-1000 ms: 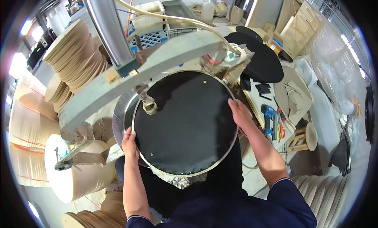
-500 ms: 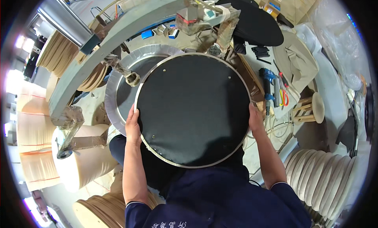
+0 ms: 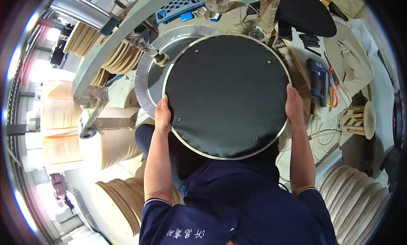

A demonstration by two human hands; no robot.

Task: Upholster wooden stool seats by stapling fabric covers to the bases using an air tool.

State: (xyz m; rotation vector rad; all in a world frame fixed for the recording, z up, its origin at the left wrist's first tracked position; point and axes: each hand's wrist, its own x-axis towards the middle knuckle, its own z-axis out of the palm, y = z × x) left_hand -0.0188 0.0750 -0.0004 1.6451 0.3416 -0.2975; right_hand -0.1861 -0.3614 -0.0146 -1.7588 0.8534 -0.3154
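Between my hands is a large round board (image 3: 229, 96) covered in black fabric, with a pale rim and several small metal-edged holes near its edge. My left hand (image 3: 163, 113) is closed on the board's left edge, thumb on top. On the opposite edge my right hand (image 3: 294, 104) grips it the same way; the fingers underneath are hidden from view on both sides. Behind the board, and partly covered by it, is a round dark plate with a plastic-wrapped rim (image 3: 145, 90). A wrapped machine rod (image 3: 160, 58) points down over that plate, close to the board's upper left edge.
At right, a worktable carries a nail gun (image 3: 317, 86), scissors (image 3: 334, 97), black strips (image 3: 309, 41) and beige cloth (image 3: 347, 54). Black discs (image 3: 307, 14) lie beyond. A grey curved frame (image 3: 95, 65) arches at left. Stacked wooden discs (image 3: 121, 202) and pale rounds (image 3: 354, 200) flank me.
The whole view has shifted, so the surroundings and the board appear farther right and higher. Both hands keep the same hold on the board's edges.
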